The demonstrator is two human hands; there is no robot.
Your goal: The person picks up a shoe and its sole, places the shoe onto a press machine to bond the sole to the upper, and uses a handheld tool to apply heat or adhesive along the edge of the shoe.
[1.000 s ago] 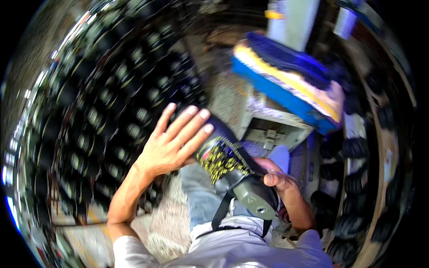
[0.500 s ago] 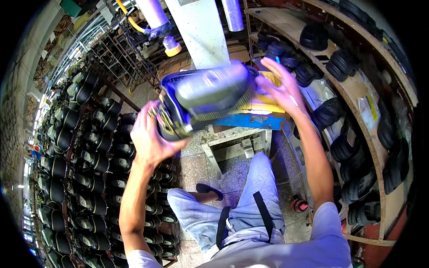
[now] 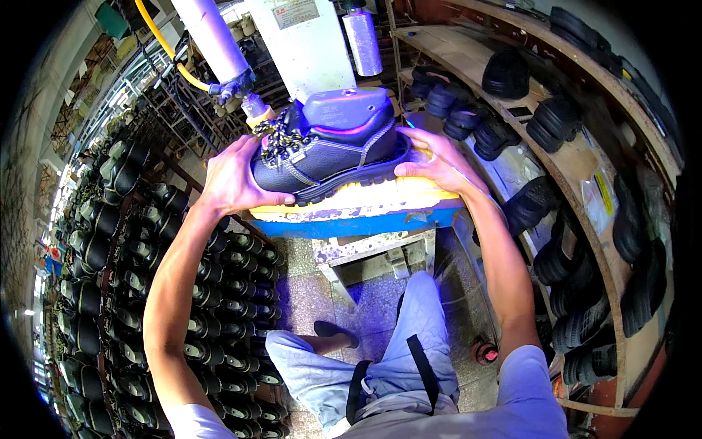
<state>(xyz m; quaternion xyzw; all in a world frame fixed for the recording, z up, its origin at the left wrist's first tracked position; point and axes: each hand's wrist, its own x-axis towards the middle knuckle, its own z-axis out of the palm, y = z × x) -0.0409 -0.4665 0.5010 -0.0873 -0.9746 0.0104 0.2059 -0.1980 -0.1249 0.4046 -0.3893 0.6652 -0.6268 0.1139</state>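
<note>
A black laced shoe (image 3: 329, 157) with a ridged dark sole sits upright on the yellow pad (image 3: 365, 196) of a machine, toe to the left. A smooth shoe last (image 3: 347, 108), tinted violet by the light, fills its opening. My left hand (image 3: 235, 179) wraps round the toe, thumb along the sole edge. At the heel, my right hand (image 3: 439, 162) grips the back end of the sole between thumb and fingers. Yellow-and-black laces (image 3: 281, 139) hang loosely at the front of the shoe.
Behind the shoe rises a pale machine column (image 3: 303, 47), with a metal cylinder (image 3: 219, 51) at its left. Racks of lasted shoes (image 3: 150, 256) fill the left side. Curved wooden shelves (image 3: 592, 190) at right hold several black soles (image 3: 530, 205). A blue edge (image 3: 358, 224) borders the pad.
The shoe has turned from its tilted, sole-edge-hidden pose to upright and settled on the pad. My right hand, apart from it before, has closed on the heel; my left now holds the toe.
</note>
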